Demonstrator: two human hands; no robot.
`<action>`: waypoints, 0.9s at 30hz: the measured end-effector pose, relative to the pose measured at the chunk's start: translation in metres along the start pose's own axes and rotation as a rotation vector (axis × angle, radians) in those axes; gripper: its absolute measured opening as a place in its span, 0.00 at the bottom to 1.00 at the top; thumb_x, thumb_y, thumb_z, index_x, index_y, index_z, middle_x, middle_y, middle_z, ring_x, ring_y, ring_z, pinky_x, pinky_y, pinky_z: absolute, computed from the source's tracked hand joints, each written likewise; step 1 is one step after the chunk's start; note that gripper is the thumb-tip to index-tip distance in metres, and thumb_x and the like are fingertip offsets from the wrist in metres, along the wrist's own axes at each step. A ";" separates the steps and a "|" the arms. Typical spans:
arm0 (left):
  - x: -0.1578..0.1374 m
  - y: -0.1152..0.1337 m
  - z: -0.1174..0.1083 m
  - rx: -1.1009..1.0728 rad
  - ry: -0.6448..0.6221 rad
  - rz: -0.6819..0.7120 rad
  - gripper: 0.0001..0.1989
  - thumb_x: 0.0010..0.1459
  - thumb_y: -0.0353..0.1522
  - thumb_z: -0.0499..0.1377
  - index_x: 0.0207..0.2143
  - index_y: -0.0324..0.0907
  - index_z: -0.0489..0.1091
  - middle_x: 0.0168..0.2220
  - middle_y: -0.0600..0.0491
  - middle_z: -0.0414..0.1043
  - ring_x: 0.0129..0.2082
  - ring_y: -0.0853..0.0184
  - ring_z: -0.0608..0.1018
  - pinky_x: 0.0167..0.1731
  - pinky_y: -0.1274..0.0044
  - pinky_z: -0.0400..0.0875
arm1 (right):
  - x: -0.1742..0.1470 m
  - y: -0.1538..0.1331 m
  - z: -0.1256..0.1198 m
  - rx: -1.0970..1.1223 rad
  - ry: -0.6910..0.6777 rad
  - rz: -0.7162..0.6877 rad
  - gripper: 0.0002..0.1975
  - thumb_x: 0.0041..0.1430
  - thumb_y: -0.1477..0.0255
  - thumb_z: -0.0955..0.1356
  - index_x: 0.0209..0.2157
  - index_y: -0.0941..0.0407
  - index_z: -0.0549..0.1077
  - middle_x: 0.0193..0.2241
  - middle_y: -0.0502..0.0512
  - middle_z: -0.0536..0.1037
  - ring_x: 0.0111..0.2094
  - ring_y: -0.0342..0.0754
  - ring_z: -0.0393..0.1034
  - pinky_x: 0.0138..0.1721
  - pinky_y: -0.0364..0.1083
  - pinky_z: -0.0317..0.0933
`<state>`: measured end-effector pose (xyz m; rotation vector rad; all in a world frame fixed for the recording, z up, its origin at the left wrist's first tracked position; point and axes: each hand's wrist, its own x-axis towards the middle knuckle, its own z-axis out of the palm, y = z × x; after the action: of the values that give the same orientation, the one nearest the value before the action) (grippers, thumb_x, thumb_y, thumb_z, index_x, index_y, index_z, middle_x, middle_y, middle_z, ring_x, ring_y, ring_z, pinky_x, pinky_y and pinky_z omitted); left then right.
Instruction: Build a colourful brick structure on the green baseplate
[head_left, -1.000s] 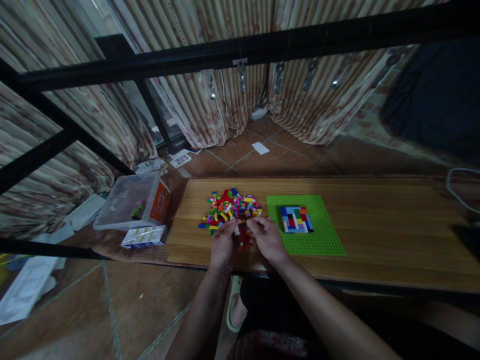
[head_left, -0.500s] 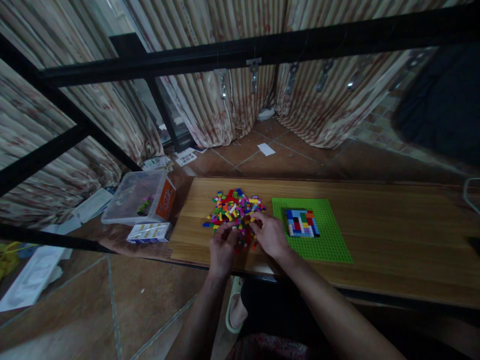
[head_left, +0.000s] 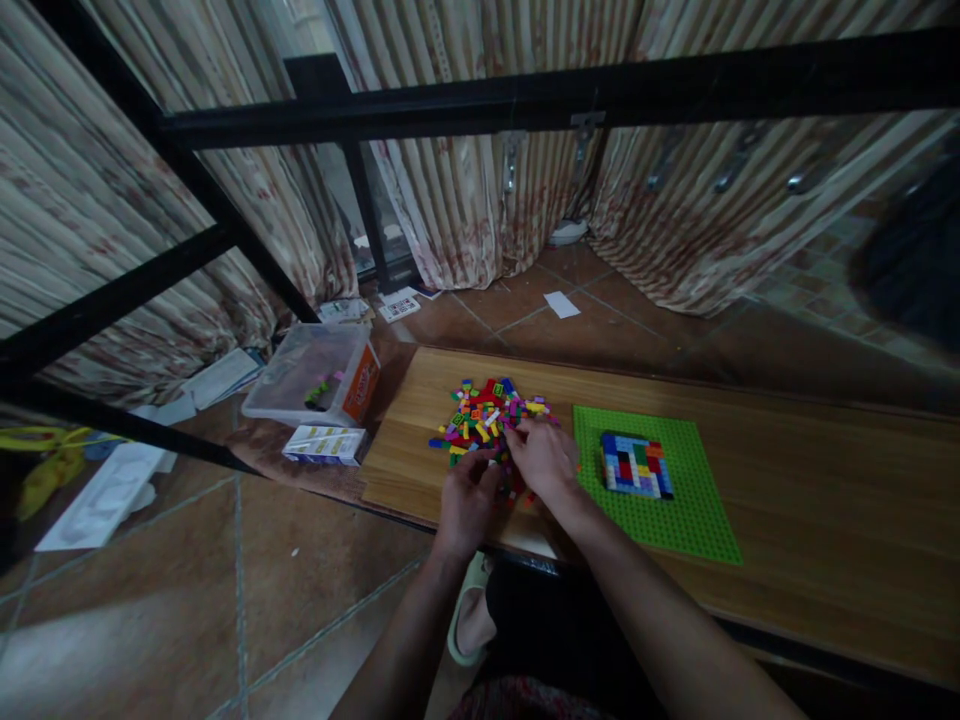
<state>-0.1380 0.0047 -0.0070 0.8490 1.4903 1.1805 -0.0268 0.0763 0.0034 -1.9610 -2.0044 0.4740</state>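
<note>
A heap of small multicoloured toy building bricks [head_left: 480,415] lies on the wooden board. At its near edge is my left hand [head_left: 465,495], its thumb and fingers curled together; a small pale bit shows at the fingertips, too small to name. My right hand [head_left: 546,462] reaches over the right side of the heap with fingers bent down and closed among the bricks, hiding what they grip. To the right lies a green studded baseplate [head_left: 690,500]. A square patchwork of joined blue, white, red and yellow bricks [head_left: 636,466] sits on it.
Left of the wooden board [head_left: 825,500] stand a clear plastic bin [head_left: 289,375] with an orange label and a small white-and-purple box [head_left: 325,446]. A black metal bar [head_left: 450,112] crosses above, before striped curtains. Papers lie on the tiled floor.
The camera view has turned slightly left, so the scene sits further right. My right hand has shifted a little over the heap; my left hand stays at its near edge.
</note>
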 end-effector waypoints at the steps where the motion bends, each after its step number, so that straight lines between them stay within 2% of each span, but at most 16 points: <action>1: 0.002 -0.001 0.001 0.017 -0.012 0.018 0.13 0.53 0.34 0.58 0.41 0.39 0.70 0.27 0.54 0.73 0.24 0.72 0.73 0.25 0.81 0.67 | -0.002 0.003 -0.002 0.061 0.012 0.011 0.16 0.60 0.61 0.64 0.31 0.54 0.80 0.32 0.59 0.80 0.33 0.52 0.74 0.30 0.46 0.59; 5: 0.009 0.001 0.008 0.157 -0.038 0.119 0.13 0.55 0.34 0.56 0.42 0.39 0.71 0.32 0.51 0.76 0.31 0.68 0.76 0.31 0.78 0.70 | -0.015 0.021 -0.009 0.480 0.024 0.044 0.16 0.56 0.57 0.66 0.30 0.54 0.80 0.27 0.55 0.81 0.30 0.50 0.73 0.30 0.46 0.60; 8: 0.010 0.010 0.015 0.290 -0.046 0.203 0.13 0.59 0.35 0.53 0.43 0.40 0.71 0.38 0.48 0.76 0.37 0.66 0.77 0.39 0.75 0.70 | -0.026 0.028 -0.012 0.843 -0.035 0.071 0.17 0.53 0.56 0.68 0.31 0.54 0.80 0.28 0.53 0.81 0.29 0.49 0.73 0.31 0.45 0.61; 10: 0.008 0.018 0.020 0.338 -0.039 0.243 0.14 0.61 0.36 0.51 0.43 0.41 0.72 0.40 0.48 0.76 0.40 0.65 0.77 0.43 0.74 0.69 | -0.033 0.029 -0.012 0.991 -0.060 0.096 0.17 0.51 0.56 0.70 0.32 0.55 0.80 0.29 0.52 0.81 0.30 0.48 0.74 0.33 0.45 0.63; 12: 0.006 0.025 0.023 0.353 -0.042 0.265 0.15 0.62 0.37 0.50 0.43 0.41 0.72 0.40 0.48 0.76 0.40 0.66 0.76 0.43 0.75 0.69 | -0.038 0.027 -0.014 1.063 -0.068 0.124 0.16 0.50 0.57 0.70 0.32 0.55 0.80 0.29 0.52 0.81 0.31 0.48 0.74 0.35 0.44 0.63; 15: 0.001 0.031 0.024 0.326 -0.055 0.265 0.14 0.62 0.39 0.51 0.39 0.41 0.72 0.34 0.51 0.76 0.34 0.68 0.76 0.36 0.78 0.68 | -0.044 0.022 -0.017 1.108 -0.079 0.151 0.16 0.49 0.57 0.71 0.31 0.55 0.80 0.28 0.52 0.81 0.30 0.47 0.73 0.34 0.44 0.63; 18: -0.004 0.031 0.023 0.323 -0.049 0.262 0.13 0.61 0.40 0.53 0.36 0.40 0.70 0.30 0.53 0.74 0.29 0.71 0.73 0.30 0.80 0.66 | -0.047 0.020 -0.022 1.114 -0.061 0.124 0.16 0.49 0.56 0.71 0.31 0.56 0.79 0.29 0.52 0.80 0.29 0.46 0.72 0.31 0.44 0.62; 21: -0.009 0.026 0.022 0.349 -0.096 0.258 0.13 0.61 0.40 0.52 0.34 0.40 0.69 0.27 0.55 0.71 0.26 0.72 0.71 0.27 0.81 0.63 | -0.050 0.019 -0.028 1.120 -0.058 0.117 0.17 0.48 0.56 0.72 0.32 0.55 0.78 0.29 0.51 0.80 0.28 0.45 0.71 0.27 0.43 0.61; 25: -0.016 0.021 0.025 0.257 -0.148 0.270 0.14 0.62 0.41 0.51 0.36 0.41 0.69 0.29 0.54 0.72 0.28 0.71 0.71 0.30 0.80 0.65 | -0.054 0.018 -0.032 1.215 -0.131 0.194 0.17 0.45 0.55 0.73 0.28 0.55 0.77 0.20 0.48 0.74 0.20 0.42 0.65 0.22 0.41 0.57; 27: -0.020 0.020 0.027 0.192 -0.181 0.268 0.13 0.62 0.40 0.51 0.39 0.42 0.70 0.33 0.53 0.73 0.31 0.70 0.73 0.32 0.80 0.66 | -0.057 0.017 -0.031 1.286 -0.144 0.221 0.17 0.44 0.55 0.73 0.25 0.56 0.76 0.19 0.47 0.73 0.20 0.42 0.64 0.21 0.41 0.57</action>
<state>-0.1083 -0.0012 0.0178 1.2844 1.3851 1.1291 0.0034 0.0200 0.0247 -1.2598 -0.9676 1.4959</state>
